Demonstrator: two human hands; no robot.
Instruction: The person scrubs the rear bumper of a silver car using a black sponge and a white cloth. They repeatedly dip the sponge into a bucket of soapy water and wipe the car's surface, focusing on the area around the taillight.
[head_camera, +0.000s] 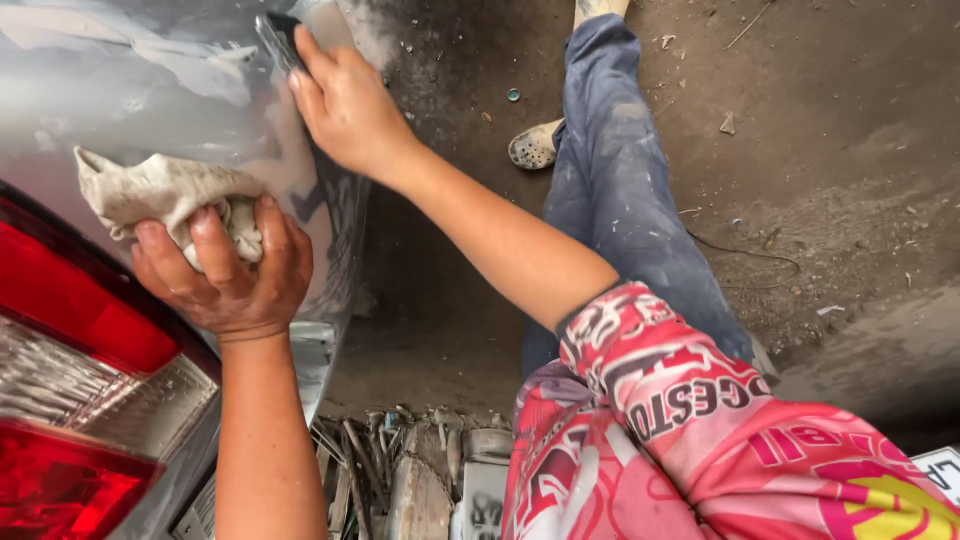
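The right hand (345, 100) pressed a small dark rectangular sanding block (278, 38) flat against the grey, dull-sheened car body panel (150, 90), its fingers laid over the block's lower end near the top of the frame. The left hand (228, 270) was clenched around a crumpled, dirty off-white cloth rag (160, 192), holding it against the same panel lower down and to the left, well apart from the block. The panel showed pale, cloudy patches and streaks around both hands, and its edge curved away to the right of the right wrist. Just below the rag sat the red and clear plastic tail light (70, 380), filling the lower left corner. Beyond the panel lay a bare, dark dirt floor (850, 180), scattered with small scraps, a thin wire and a little round cap. The person's leg in dusty blue trousers (620, 190) stretched across that floor, ending near a worn pale perforated shoe (534, 146). A bright pink patterned sleeve (700, 410) covered the right upper arm. At the bottom of the frame, a heap of rusty grey metal scraps (420, 470) rested on the ground beside the car.
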